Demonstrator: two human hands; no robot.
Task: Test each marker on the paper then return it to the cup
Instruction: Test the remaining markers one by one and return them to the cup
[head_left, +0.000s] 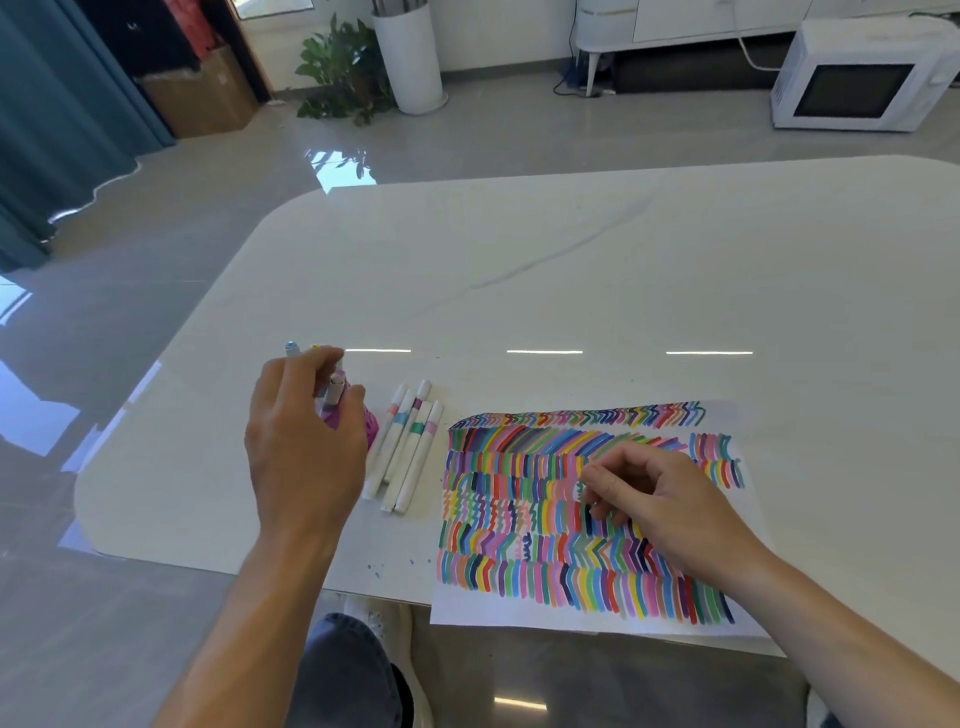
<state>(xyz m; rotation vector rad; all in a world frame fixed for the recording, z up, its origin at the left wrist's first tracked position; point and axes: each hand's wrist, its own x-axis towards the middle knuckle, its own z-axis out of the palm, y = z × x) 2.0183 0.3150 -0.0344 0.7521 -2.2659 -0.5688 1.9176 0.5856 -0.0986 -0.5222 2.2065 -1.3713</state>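
Reaching for the cup: from the head view, the left hand (306, 441) hovers over the pink cup (370, 428) near the surface's (571, 270) left edge, fingers closed around a marker (332, 397) that stands upright at the cup's mouth.
Step in hand: judging by that pose, a marker is being either dropped into the cup or drawn out of it; I cannot tell which.
Cup contents: at least one more marker, blue-capped (292, 348), pokes up behind the hand; the cup itself is mostly hidden.
Right hand: the right hand (644, 493) rests on the paper (519, 613), fingers loosely curled; whether it holds anything I cannot tell.
Loose markers: a bundle of white markers (408, 447) lies flat on the surface between cup and paper, just beside the cup.
Paper: covered almost edge to edge with coloured strokes; its near edge overhangs the surface's near edge.
Next move calls for: probably a marker from the flat bundle, uncapped, then a stroke in the little bare paper left along the margins.
Edges: cup and bundle sit close to the left rounded corner, so a sideways knock could send them off.
Open room: the far half and right side of the surface lie bare, wide space for shifting the paper inward.
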